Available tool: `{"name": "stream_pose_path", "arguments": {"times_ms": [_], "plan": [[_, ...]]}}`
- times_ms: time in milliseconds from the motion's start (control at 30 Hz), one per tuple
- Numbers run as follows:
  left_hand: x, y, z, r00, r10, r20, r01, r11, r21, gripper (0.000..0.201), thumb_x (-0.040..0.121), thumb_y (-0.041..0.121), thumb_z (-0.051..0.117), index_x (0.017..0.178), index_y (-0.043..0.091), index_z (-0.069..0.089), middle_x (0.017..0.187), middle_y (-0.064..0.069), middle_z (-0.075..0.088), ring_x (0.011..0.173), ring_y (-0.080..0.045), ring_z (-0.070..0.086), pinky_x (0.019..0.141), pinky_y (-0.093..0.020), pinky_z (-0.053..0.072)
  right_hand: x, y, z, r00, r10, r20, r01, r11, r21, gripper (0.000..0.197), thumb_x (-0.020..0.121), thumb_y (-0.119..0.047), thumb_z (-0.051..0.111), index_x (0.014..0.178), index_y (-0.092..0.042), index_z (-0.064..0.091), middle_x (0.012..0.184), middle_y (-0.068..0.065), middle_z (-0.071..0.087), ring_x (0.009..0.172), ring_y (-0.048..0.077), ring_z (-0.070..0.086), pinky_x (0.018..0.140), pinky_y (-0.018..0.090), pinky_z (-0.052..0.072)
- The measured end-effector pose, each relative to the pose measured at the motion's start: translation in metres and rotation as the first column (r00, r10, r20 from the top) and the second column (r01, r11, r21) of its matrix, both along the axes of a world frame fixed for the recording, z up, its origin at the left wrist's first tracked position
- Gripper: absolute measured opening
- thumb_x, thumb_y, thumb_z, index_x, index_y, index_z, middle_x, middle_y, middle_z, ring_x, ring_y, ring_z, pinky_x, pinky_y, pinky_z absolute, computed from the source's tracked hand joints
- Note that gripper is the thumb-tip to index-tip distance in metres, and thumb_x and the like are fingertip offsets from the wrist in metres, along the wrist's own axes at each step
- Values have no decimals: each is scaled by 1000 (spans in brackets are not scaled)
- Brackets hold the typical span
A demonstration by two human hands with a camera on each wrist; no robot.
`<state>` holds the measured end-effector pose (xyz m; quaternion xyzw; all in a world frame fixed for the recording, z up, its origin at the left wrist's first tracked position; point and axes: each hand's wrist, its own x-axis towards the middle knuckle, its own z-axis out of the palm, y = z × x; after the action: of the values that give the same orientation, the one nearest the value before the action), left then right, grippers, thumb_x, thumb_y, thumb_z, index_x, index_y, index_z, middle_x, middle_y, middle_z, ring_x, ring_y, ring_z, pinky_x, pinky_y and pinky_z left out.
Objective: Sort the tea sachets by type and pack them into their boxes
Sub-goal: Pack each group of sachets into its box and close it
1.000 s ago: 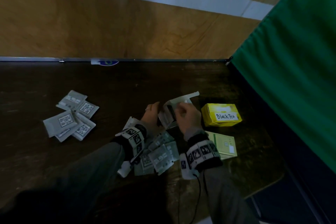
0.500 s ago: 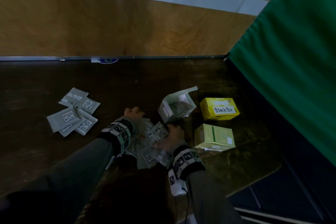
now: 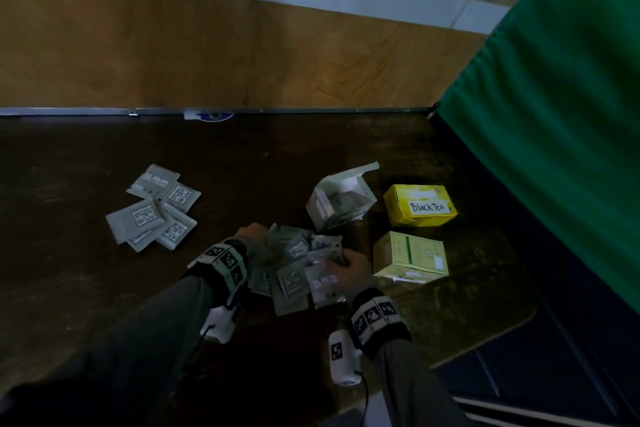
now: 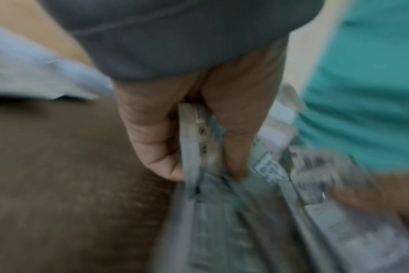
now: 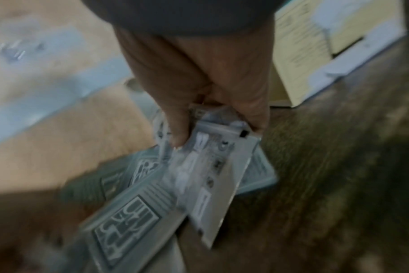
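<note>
A heap of grey-green tea sachets (image 3: 292, 274) lies in front of me on the dark table. My left hand (image 3: 254, 236) grips sachets (image 4: 199, 147) at the heap's left side between thumb and fingers. My right hand (image 3: 349, 265) pinches a few sachets (image 5: 213, 166) at the heap's right side. Just beyond the heap an open white box (image 3: 341, 206) lies tilted with its flap up. To the right stand a yellow box labelled Black Tea (image 3: 420, 204) and a pale green box (image 3: 410, 253), both closed. A second pile of sachets (image 3: 156, 208) lies to the left.
A wooden wall panel (image 3: 242, 45) rises behind the table's far edge. A green curtain (image 3: 554, 114) hangs along the right side. The table's front right corner (image 3: 519, 315) drops off to a dark floor.
Both hands left the open white box and came down to the near heap of sachets, where they took hold of sachets. The white box now lies on the table.
</note>
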<state>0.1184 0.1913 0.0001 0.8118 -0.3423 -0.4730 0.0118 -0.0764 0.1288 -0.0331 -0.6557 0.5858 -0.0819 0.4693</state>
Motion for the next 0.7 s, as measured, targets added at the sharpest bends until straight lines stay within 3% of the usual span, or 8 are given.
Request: {"name": "stream_pose_path", "arguments": {"times_ms": [133, 200, 267, 367, 433, 500, 567, 700], "plan": [[6, 12, -5, 968, 162, -192, -200, 959, -201, 45, 94, 25, 50, 134, 5, 42, 125, -15, 54, 115, -28, 54, 92, -31, 45, -7, -1, 10, 986, -84, 141, 77, 996, 48, 16, 87, -31, 65, 86, -16, 71, 95, 20, 70, 96, 36, 65, 88, 54, 51], [6, 19, -8, 904, 274, -328, -374, 879, -296, 32, 94, 22, 52, 118, 2, 55, 122, -19, 57, 111, -31, 56, 94, -38, 47, -8, 0, 29, 972, -128, 196, 122, 992, 43, 22, 90, -23, 61, 98, -4, 68, 100, 24, 67, 99, 35, 63, 88, 47, 52], [4, 21, -9, 820, 388, -420, -544, 757, -362, 20, 92, 22, 56, 101, 5, 61, 110, -17, 62, 102, -32, 60, 93, -46, 49, -10, 0, 44, 969, -131, 211, 135, 991, -7, 26, 92, -19, 58, 109, 0, 64, 101, 18, 65, 96, 25, 60, 79, 32, 48], [-3, 22, 4, 715, 463, -524, -683, 624, -381, 23, 90, 14, 58, 108, 0, 60, 93, -11, 64, 92, -30, 62, 89, -47, 51, -15, 2, 61, 944, -160, 288, 175, 984, -29, 24, 93, -21, 57, 109, -5, 63, 102, 11, 66, 93, 21, 62, 77, 30, 50], [-10, 22, 17, 690, 449, -568, -705, 594, -387, 26, 90, 12, 58, 114, 4, 58, 102, -14, 66, 92, -28, 64, 87, -43, 53, -18, 5, 72, 919, -183, 349, 186, 982, 25, 20, 93, -21, 56, 107, -8, 62, 95, 4, 66, 84, 13, 63, 66, 19, 51], [-20, 21, 30, 658, 415, -629, -729, 559, -394, 24, 89, 11, 59, 113, 10, 55, 101, -11, 65, 79, -18, 68, 69, -32, 57, -18, 7, 80, 880, -220, 420, 178, 974, 138, 22, 93, -19, 55, 110, -5, 60, 96, 4, 67, 85, 13, 64, 64, 18, 53], [-33, 23, 48, 635, 351, -688, -720, 591, -363, 21, 88, 11, 59, 108, 15, 54, 89, -3, 63, 66, -10, 66, 56, -25, 55, -15, 11, 84, 833, -272, 482, 171, 955, 244, 29, 92, -15, 56, 118, -3, 57, 106, 13, 67, 92, 23, 66, 76, 33, 56], [-59, 30, 68, 640, 172, -749, -588, 737, -333, 17, 88, 0, 54, 99, 13, 59, 87, -4, 69, 82, -21, 67, 80, -45, 53, -8, 18, 87, 812, -257, 523, 126, 954, 273, 30, 91, -19, 57, 120, -9, 59, 113, 14, 67, 102, 30, 65, 85, 44, 55]]}}
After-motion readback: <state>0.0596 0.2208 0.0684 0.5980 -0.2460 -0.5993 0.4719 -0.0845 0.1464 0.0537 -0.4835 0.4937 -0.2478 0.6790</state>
